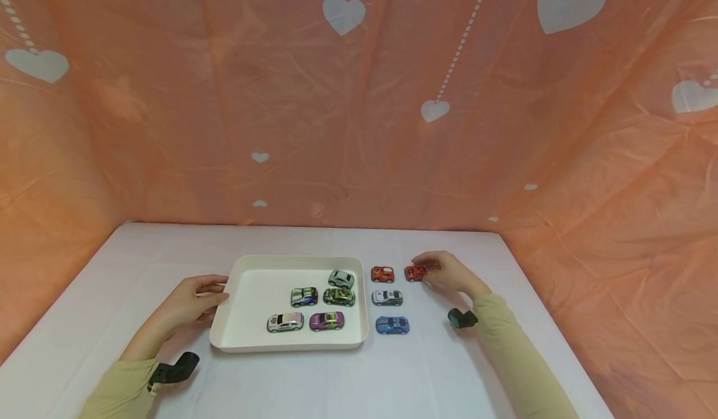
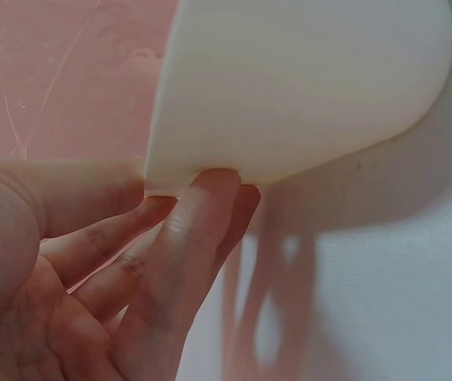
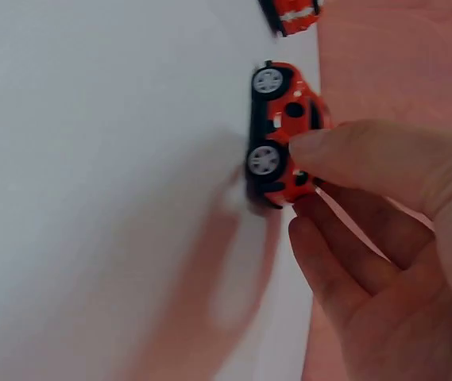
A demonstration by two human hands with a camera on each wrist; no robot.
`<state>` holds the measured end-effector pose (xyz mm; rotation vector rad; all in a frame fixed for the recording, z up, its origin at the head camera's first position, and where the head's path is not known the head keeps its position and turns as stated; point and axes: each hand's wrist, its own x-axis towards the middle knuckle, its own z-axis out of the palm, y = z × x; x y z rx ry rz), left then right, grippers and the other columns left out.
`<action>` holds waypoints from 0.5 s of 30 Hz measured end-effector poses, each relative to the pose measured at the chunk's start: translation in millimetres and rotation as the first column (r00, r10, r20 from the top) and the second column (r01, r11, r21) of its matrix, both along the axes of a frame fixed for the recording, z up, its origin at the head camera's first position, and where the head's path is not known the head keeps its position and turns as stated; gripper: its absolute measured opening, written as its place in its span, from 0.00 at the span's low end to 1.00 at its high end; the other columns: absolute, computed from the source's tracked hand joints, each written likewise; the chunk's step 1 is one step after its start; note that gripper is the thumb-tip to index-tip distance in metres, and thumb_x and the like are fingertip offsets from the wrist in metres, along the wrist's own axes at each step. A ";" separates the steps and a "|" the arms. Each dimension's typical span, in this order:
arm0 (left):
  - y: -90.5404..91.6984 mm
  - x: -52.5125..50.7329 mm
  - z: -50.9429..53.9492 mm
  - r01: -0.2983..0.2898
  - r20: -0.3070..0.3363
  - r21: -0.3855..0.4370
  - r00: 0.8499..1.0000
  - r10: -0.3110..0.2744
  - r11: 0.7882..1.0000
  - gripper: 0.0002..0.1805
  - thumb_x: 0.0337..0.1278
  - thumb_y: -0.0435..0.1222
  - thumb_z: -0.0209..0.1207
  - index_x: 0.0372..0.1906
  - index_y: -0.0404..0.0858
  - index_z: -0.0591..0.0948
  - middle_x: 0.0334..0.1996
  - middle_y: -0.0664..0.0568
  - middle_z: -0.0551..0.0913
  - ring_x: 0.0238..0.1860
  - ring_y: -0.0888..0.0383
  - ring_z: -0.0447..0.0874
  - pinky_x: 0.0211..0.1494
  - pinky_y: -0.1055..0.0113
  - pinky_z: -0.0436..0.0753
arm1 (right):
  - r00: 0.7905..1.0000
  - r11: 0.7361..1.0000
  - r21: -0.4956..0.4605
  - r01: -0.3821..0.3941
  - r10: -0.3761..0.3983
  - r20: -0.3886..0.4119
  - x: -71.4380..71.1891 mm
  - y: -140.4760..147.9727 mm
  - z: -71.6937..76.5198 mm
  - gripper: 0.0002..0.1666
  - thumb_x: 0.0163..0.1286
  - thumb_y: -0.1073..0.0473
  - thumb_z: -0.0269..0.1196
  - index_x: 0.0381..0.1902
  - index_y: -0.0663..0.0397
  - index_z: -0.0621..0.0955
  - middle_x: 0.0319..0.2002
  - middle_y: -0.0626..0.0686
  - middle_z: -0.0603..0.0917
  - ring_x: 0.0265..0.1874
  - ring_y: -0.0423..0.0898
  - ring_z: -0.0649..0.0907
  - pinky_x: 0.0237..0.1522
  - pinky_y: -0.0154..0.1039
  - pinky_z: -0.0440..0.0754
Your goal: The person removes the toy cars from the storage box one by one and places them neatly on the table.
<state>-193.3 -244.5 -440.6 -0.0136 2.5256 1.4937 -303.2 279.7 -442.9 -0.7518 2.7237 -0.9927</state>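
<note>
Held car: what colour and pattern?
Red car with black spots, clearest in the right wrist view.

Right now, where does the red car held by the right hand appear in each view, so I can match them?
Head: right of centre, the red car is at the fingertips of the right hand.
Left wrist: not in it.
Right wrist: above and right of centre, two wheels showing.
Shared landmark: the pinkish-orange backdrop, visible in all three.

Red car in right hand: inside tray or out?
Out. The right hand holds the black-spotted red toy car right of the white tray.
</note>
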 end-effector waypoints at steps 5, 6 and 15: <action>-0.5 -0.6 -1.6 -0.002 -0.001 0.001 1.000 0.002 1.000 0.27 0.62 0.33 0.59 0.62 0.23 0.68 0.48 0.34 0.77 0.32 0.55 0.78 0.29 0.63 0.80 | 1.000 0.998 -0.060 -0.012 0.012 0.010 1.9 -2.4 9.3 0.23 0.59 0.76 0.61 0.54 0.65 0.79 0.51 0.59 0.81 0.55 0.57 0.77 0.58 0.51 0.71; -0.8 -0.6 -1.7 0.000 -0.003 0.001 1.000 0.000 1.000 0.27 0.63 0.33 0.59 0.62 0.23 0.68 0.48 0.34 0.77 0.33 0.55 0.78 0.29 0.63 0.80 | 1.000 0.997 -0.081 -0.017 0.018 0.016 2.1 -3.5 11.4 0.23 0.60 0.75 0.61 0.55 0.66 0.78 0.52 0.60 0.81 0.55 0.57 0.77 0.58 0.51 0.71; -0.1 0.1 -1.7 0.000 0.000 0.012 1.000 0.000 1.000 0.27 0.62 0.32 0.58 0.62 0.23 0.68 0.48 0.34 0.78 0.32 0.55 0.78 0.29 0.63 0.80 | 0.996 0.986 -0.143 -0.081 0.084 0.014 8.3 -29.4 32.8 0.24 0.62 0.71 0.65 0.56 0.67 0.77 0.54 0.63 0.79 0.56 0.56 0.76 0.59 0.50 0.70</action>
